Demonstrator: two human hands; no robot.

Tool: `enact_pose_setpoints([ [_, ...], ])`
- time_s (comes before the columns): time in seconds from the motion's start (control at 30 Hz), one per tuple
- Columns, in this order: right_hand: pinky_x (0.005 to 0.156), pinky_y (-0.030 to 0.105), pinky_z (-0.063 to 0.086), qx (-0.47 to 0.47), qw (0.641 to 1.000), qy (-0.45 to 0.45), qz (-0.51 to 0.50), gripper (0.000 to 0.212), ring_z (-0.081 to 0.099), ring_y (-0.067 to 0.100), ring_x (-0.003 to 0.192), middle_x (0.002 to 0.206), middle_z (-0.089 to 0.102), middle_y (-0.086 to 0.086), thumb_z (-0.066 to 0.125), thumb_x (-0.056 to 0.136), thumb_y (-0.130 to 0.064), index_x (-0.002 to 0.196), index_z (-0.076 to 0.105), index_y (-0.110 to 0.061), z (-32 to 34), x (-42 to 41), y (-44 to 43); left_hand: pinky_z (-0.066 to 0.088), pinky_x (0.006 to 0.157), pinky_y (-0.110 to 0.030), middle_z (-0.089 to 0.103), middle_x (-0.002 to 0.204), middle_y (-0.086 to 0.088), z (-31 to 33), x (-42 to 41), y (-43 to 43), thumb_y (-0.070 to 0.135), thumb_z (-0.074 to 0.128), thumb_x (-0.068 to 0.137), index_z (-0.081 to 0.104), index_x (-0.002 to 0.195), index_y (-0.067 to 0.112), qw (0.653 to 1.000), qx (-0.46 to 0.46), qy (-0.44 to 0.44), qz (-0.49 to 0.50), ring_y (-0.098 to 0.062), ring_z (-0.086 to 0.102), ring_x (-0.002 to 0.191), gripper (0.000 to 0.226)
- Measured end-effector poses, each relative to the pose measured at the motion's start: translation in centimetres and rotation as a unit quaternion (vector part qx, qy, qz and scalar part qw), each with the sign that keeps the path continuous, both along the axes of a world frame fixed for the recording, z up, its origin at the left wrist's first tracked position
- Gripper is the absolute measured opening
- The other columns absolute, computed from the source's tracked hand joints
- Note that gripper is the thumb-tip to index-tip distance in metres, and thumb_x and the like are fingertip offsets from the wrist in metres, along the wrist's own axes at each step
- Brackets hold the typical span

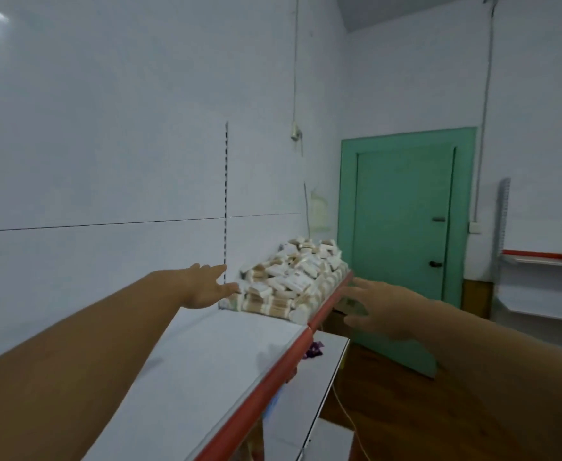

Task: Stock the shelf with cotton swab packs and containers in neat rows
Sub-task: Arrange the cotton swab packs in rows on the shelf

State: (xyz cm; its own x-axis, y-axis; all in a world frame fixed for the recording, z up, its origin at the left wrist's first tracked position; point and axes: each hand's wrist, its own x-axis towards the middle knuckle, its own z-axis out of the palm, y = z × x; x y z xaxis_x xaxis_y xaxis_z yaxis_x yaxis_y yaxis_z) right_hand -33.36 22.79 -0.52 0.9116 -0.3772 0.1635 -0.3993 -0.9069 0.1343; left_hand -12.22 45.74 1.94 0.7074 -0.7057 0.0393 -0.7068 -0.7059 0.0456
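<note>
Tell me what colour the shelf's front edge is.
The front edge is red; head view shows it.

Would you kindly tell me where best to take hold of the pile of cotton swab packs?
Probably from its near end: the pile of cotton swab packs is a loose jumble sloping down towards you, so lift single packs off that slope, pinched across their width. The open left hand is beside that end.

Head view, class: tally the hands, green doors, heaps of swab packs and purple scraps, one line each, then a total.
Hands: 2, left hand and right hand
Green door: 1
Heap of swab packs: 1
Purple scrap: 1
Total: 5
</note>
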Motion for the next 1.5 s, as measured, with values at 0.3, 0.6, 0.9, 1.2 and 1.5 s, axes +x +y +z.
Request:
enact_pose_setpoints([
  [0.3, 0.105, 0.034, 0.033, 0.025, 0.999, -0.027, -0.022, 0.053, 0.040, 0.019, 0.131, 0.149, 0.036, -0.004, 0.046, 0.095, -0.048, 0.144, 0.034, -0.031, 1.8, 8.9, -15.8, 0.027, 0.112, -0.032, 0.027, 0.157, -0.005, -3.0, 13.0, -19.6, 0.053, 0.040, 0.097, 0.015, 0.153, 0.024, 0.996, -0.015, 0.053, -0.069, -0.022, 0.031, 0.141, 0.069],
  [0.6, 0.106, 0.033, 0.037, 0.063, 0.980, -0.047, 0.185, 0.056, 0.040, 0.011, 0.129, 0.145, 0.039, -0.011, 0.056, 0.090, -0.047, 0.141, 0.037, -0.035, -3.1, 20.8, -27.4, 0.034, 0.109, -0.038, 0.036, 0.151, -0.008, -7.2, 18.1, -32.3, 0.064, 0.057, 0.083, 0.038, 0.145, 0.016, 0.995, -0.094, 0.009, -0.006, -0.024, 0.035, 0.136, 0.081],
  [0.9, 0.106, 0.031, 0.034, 0.064, 0.879, -0.071, 0.467, 0.056, 0.033, 0.012, 0.134, 0.149, 0.036, -0.005, 0.067, 0.084, -0.041, 0.135, 0.051, -0.026, -5.6, 28.6, -31.7, 0.052, 0.060, -0.025, 0.061, 0.097, 0.008, -8.1, 16.6, -32.7, 0.029, 0.083, 0.071, 0.044, 0.106, 0.030, 0.929, -0.331, 0.073, 0.145, -0.011, 0.063, 0.081, 0.053],
  [1.2, 0.092, 0.009, 0.038, 0.291, 0.812, -0.107, 0.494, 0.025, 0.052, 0.001, 0.109, 0.115, 0.060, -0.014, 0.068, 0.086, -0.024, 0.110, 0.066, -0.029, -6.5, 33.4, -32.7, 0.055, 0.089, -0.037, 0.065, 0.124, -0.015, -12.2, 14.4, -27.9, 0.041, 0.091, 0.053, 0.065, 0.118, 0.006, 0.558, -0.743, 0.368, 0.028, -0.029, 0.061, 0.116, 0.078],
  [1.5, 0.051, 0.015, 0.044, 0.553, 0.726, -0.116, 0.391, 0.017, 0.063, -0.001, 0.058, 0.065, 0.069, -0.011, 0.077, 0.078, -0.023, 0.089, 0.065, -0.027, -5.0, 37.1, -27.3, 0.037, 0.105, -0.058, 0.052, 0.140, -0.013, -15.7, 14.7, -26.4, 0.042, 0.072, 0.082, 0.063, 0.124, 0.008, 0.506, -0.711, 0.470, -0.132, -0.040, 0.042, 0.132, 0.054],
])
